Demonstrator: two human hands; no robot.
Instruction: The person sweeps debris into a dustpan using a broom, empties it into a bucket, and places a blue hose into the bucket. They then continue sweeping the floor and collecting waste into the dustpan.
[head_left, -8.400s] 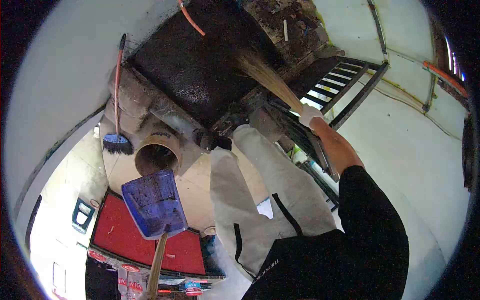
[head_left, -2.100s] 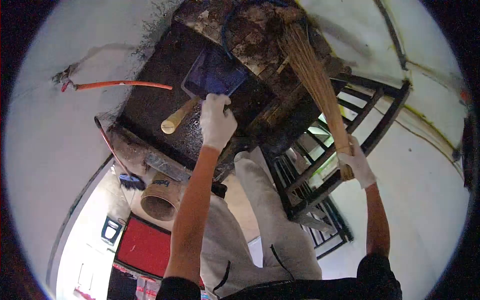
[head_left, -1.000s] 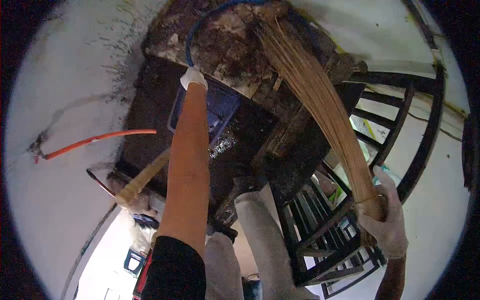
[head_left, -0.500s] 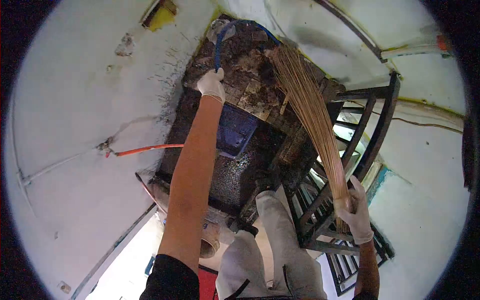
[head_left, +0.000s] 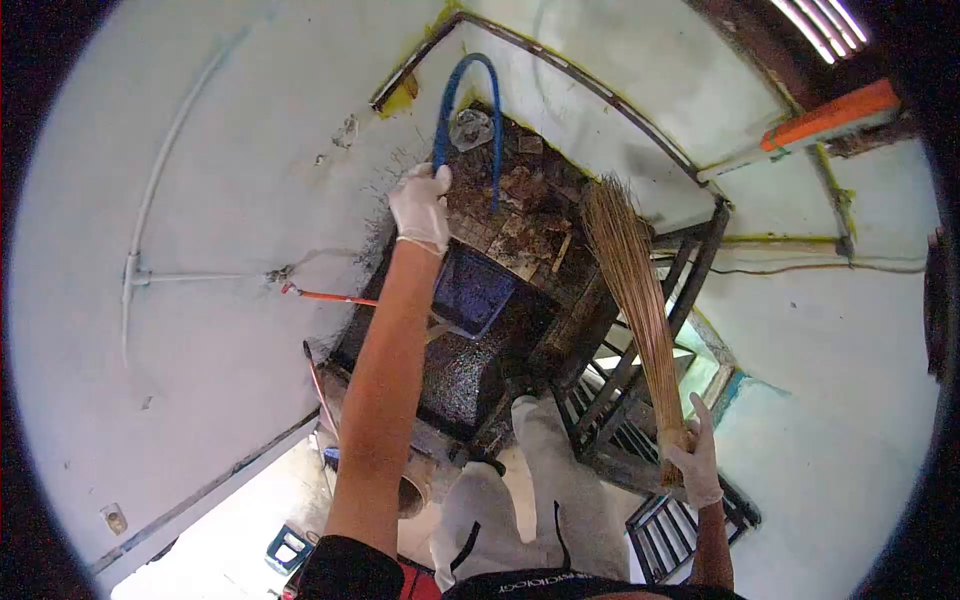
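Note:
My left hand (head_left: pixel 420 205), in a white glove, is closed around a blue hose (head_left: pixel 497 130). The hose arches up from my fist, and its other end hangs down over the dirty floor. In my white-gloved right hand (head_left: pixel 697 455) I grip the bound end of a stick broom (head_left: pixel 640 300). Its bristles fan out upward to the left, raised in front of a dark wooden ladder-like frame (head_left: pixel 690 270). Below my left hand a blue plastic basin (head_left: pixel 470 290) sits on the wet dark floor (head_left: pixel 455 385).
Wet debris (head_left: pixel 515 200) covers the corner floor between stained white walls. An orange hose (head_left: pixel 335 297) runs from a wall tap (head_left: pixel 280 275) on the left. A bucket (head_left: pixel 413 490) stands beside my legs. An orange bar (head_left: pixel 830 115) juts out at the upper right.
The view has tilted up, showing more wall. My left hand has lifted the blue hose, so its loop stands higher and its free end shows. The broom's bristles have swung away from the debris.

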